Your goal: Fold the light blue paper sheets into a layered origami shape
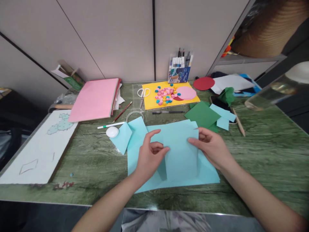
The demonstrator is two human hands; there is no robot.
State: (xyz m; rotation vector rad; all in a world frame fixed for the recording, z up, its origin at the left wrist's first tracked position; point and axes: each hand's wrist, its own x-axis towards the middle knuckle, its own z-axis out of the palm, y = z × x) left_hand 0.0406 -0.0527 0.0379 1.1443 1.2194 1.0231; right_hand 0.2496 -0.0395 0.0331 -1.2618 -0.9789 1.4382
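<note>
My right hand (213, 146) pinches the upper right edge of a rectangular light-blue paper piece (182, 158), thumb in front and fingers behind. My left hand (149, 154) is at the piece's left edge, with the thumb tip at that edge. Its index finger is raised away from the thumb, and the other fingers are curled loosely. Beneath both hands lies a larger light-blue sheet (137, 174), partly covered by the held piece. Smaller light-blue paper pieces (124, 137) overlap its upper left side, with a white egg-shaped object (112, 131) on one of them.
White-handled scissors (142, 96) and a yellow sheet (148, 101) bearing pom-poms (166, 95) are behind. Green paper (202, 116) sits right of a black pen (168, 112). Leftward are a pink pad (96, 98) and a drawing board (41, 148). A clear bottle (267, 93) stands right.
</note>
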